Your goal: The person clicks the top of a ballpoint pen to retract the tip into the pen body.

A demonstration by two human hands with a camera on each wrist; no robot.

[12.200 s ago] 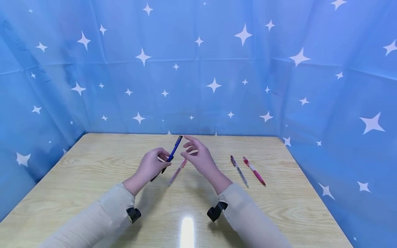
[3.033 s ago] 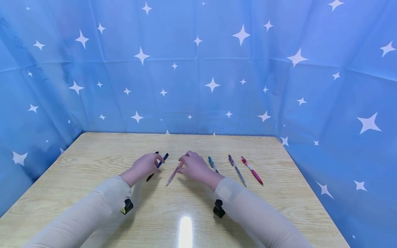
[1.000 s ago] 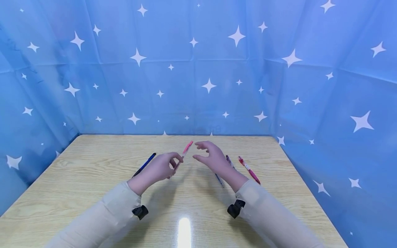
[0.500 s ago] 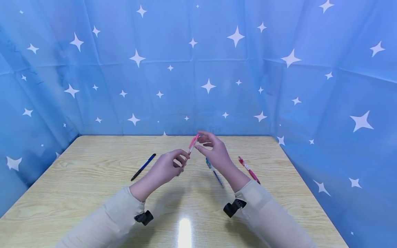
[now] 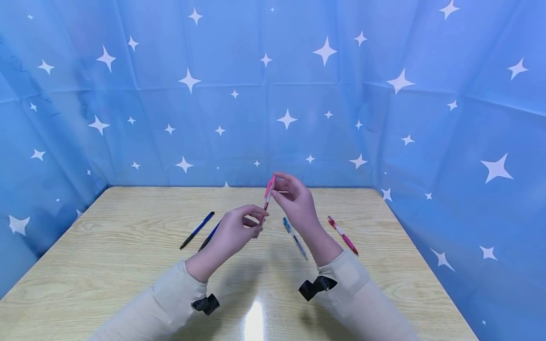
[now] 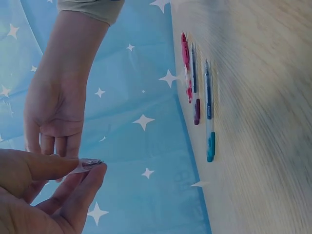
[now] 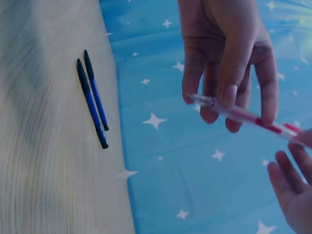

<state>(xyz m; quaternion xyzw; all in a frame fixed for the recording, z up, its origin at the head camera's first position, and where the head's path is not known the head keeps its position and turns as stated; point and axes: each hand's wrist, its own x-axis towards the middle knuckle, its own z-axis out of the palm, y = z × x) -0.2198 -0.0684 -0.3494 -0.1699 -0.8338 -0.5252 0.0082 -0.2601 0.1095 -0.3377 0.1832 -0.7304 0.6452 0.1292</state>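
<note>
A clear-barrelled pink pen [image 5: 268, 199] with a pink clip is held tilted above the table, clip end up. My left hand [image 5: 236, 229] pinches its lower part between thumb and fingers. In the right wrist view the pen's metal tip sticks out past those fingers. At the clip end, my right hand [image 5: 300, 206] has thumb and index finger on the pen. In the left wrist view, only a short part of the pen [image 6: 88, 165] shows at the left fingertips.
Two dark blue pens [image 7: 91, 102] lie side by side on the wooden table [image 5: 128, 265] at left. To the right lie a teal pen [image 5: 295, 237], a purple pen [image 6: 196, 87] and a red-pink pen [image 5: 343, 235]. A star-patterned blue curtain [image 5: 239, 142] stands behind.
The left hand, which held a blue pen 12.2 seconds ago, has lifted the pink pen up and right over the last second. My right hand has moved onto its clip end.
</note>
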